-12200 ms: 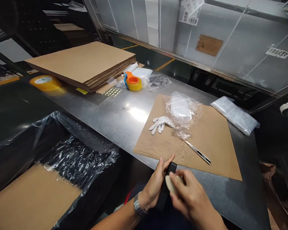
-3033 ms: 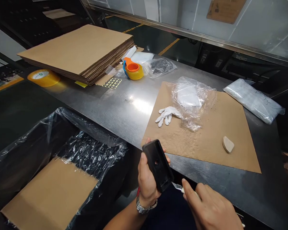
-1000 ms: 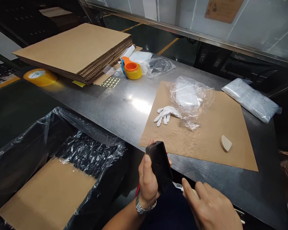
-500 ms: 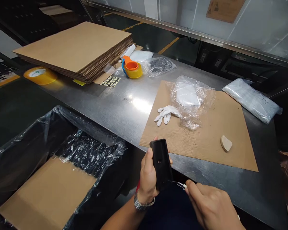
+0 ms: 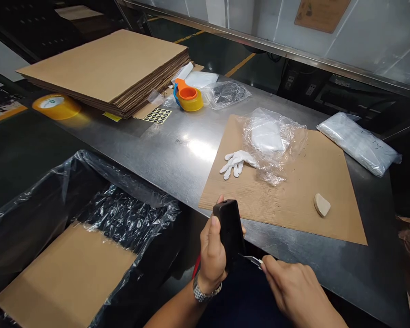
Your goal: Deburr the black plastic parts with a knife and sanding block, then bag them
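A black, long, hollow box-shaped case (image 5: 230, 230) with a dull, smooth skin is at the lower middle of the frame, held up and leaning a little. The left hand (image 5: 212, 253) is wrapped around it, with fingertips peeking past its right side. On that wrist is a silver metal watch with links (image 5: 207, 290). The right hand (image 5: 292, 280), at the lower right, pinches a thin tool with a shiny metal blade (image 5: 253, 260). The blade points left at the low part of the case; I cannot tell if its tip touches.

A beige, chunky, round-edged block (image 5: 322, 205) lies right of the middle on a flat brown cardboard sheet (image 5: 294, 200) with a bumpy near edge. A soft white cloth glove (image 5: 238, 163) and a crinkly clear plastic bag (image 5: 276, 152) lie there too, touching. Under the sheet is a shiny gray metal table (image 5: 150, 157). A thick stack of flat brown cardboard (image 5: 105, 68) sits at the upper left.
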### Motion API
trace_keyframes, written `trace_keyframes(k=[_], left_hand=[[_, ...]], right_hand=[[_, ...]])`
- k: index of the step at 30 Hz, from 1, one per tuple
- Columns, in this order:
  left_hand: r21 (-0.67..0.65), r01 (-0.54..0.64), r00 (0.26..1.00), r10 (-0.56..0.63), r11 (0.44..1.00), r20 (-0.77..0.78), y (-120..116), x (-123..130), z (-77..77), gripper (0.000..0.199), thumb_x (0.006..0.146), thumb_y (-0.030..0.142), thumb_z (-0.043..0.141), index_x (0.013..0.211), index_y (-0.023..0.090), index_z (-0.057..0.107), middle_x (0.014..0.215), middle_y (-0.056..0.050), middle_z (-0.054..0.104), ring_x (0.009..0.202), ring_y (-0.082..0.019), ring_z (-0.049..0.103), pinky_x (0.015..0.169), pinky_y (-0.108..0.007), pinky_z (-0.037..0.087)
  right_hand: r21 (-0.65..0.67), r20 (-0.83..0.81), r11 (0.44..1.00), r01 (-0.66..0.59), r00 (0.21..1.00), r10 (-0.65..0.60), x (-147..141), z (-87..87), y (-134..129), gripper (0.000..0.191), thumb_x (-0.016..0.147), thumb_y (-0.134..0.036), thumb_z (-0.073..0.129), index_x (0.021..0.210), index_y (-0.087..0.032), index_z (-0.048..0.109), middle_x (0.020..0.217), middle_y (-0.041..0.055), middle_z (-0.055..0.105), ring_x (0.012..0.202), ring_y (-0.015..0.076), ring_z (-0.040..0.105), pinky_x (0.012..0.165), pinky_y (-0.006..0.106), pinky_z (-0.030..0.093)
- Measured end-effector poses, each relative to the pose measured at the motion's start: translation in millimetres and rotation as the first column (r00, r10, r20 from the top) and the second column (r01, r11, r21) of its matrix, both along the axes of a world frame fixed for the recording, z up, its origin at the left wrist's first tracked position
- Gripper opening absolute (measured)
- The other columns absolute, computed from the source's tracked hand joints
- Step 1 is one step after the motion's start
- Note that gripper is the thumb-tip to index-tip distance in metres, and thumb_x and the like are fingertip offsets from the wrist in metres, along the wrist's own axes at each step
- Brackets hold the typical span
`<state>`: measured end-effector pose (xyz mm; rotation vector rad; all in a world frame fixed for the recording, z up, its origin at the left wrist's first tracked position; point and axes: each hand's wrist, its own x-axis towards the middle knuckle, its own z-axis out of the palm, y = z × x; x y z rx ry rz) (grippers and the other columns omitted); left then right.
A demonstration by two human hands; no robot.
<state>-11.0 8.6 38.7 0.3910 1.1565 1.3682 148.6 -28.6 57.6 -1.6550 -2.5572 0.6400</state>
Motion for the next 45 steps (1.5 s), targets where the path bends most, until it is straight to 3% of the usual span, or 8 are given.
trace_keyframes(k=[2,4,6,8,15,21,28,45], left_hand=[[0.044,0.005,1.0,-0.005,0.999,0.004,-0.6,-0.3,-2.3,0.058,0.084,0.049,0.04,0.136,0.025,0.03,0.086,-0.006,0.066,0.065,-0.017,0.06,0.055,-0.027,0.049],[0.073,0.013,0.999,-0.015,0.997,0.028,1.3,-0.3,-3.7,0.057,0.085,0.049,0.04,0.136,0.025,0.031,0.086,-0.005,0.066,0.063,-0.016,0.06,0.055,-0.028,0.049],[0.07,0.025,0.997,-0.029,0.997,0.066,5.6,-0.1,-3.8,0.054,0.085,0.047,0.039,0.134,0.025,0.033,0.085,-0.005,0.065,0.061,-0.016,0.06,0.053,-0.028,0.049],[0.024,0.039,0.991,-0.042,0.999,0.128,11.1,0.1,-3.1,0.052,0.085,0.047,0.039,0.133,0.026,0.035,0.084,-0.004,0.065,0.059,-0.015,0.059,0.05,-0.026,0.048],[-0.236,0.255,0.871,-0.116,0.938,0.478,22.3,-0.8,-9.9,0.042,0.083,0.046,0.043,0.089,0.01,0.063,0.072,-0.008,0.066,0.05,-0.012,0.057,0.045,-0.022,0.044],[-0.236,0.49,0.727,-0.244,0.839,0.642,18.0,2.5,-18.3,0.043,0.085,0.043,0.038,0.087,0.008,0.064,0.067,-0.009,0.067,0.055,-0.015,0.06,0.051,-0.024,0.046],[-0.281,0.475,0.677,-0.143,0.834,0.722,13.8,15.3,-7.6,0.033,0.081,0.036,0.046,0.062,0.013,0.058,0.055,-0.001,0.059,0.049,-0.01,0.054,0.053,-0.021,0.043],[-0.284,0.434,0.77,-0.188,0.855,0.61,-1.1,25.7,-5.5,0.026,0.083,0.034,0.048,0.074,0.013,0.059,0.068,-0.002,0.061,0.065,-0.011,0.056,0.065,-0.021,0.043]], right_hand=[[-0.388,-0.181,0.919,0.071,0.972,-0.151,0.4,-4.7,4.6,0.037,0.094,-0.037,0.027,0.07,-0.019,0.05,0.046,-0.0035,0.048,0.038,0.0087,0.045,0.041,0.022,0.02],[-0.784,-0.343,0.62,-0.042,0.861,-0.375,0.8,-10.6,6.8,0.043,0.092,-0.047,0.027,0.076,-0.018,0.054,0.043,-0.0054,0.044,0.034,0.0066,0.038,0.037,0.018,0.024],[-0.923,-0.378,0.294,-0.248,0.722,-0.58,1.8,-16.3,6.3,0.047,0.088,-0.054,0.031,0.08,-0.015,0.056,0.041,-0.0067,0.043,0.028,0.0045,0.031,0.032,0.016,0.023],[-0.92,-0.381,0.218,-0.326,0.609,-0.696,5.4,-21.1,6.4,0.048,0.086,-0.055,0.035,0.079,-0.013,0.057,0.04,-0.0067,0.044,0.026,0.0034,0.028,0.029,0.015,0.02],[-0.223,-0.3,0.843,0.489,0.789,-0.536,51.5,-55.0,57.7,0.033,0.09,-0.04,0.032,0.088,-0.018,0.057,0.06,-0.0002,0.054,0.049,0.0116,0.049,0.049,0.023,0.038],[0.192,-0.232,0.811,0.552,0.829,-0.509,58.1,-59.7,82.7,0.028,0.083,-0.027,0.044,0.102,-0.015,0.06,0.09,0.0122,0.052,0.089,0.0264,0.047,0.075,0.04,0.038],[0.103,-0.501,0.988,-0.118,0.851,0.154,-10.3,7.3,33.7,0.019,0.087,-0.028,0.05,0.103,-0.024,0.061,0.082,0.0035,0.054,0.078,0.0165,0.047,0.069,0.031,0.038],[-0.088,-0.586,0.983,-0.158,0.807,0.077,-10.4,4.9,45.1,0.01,0.081,-0.021,0.061,0.082,-0.028,0.068,0.069,-0.0035,0.06,0.078,0.0145,0.046,0.071,0.033,0.031]])
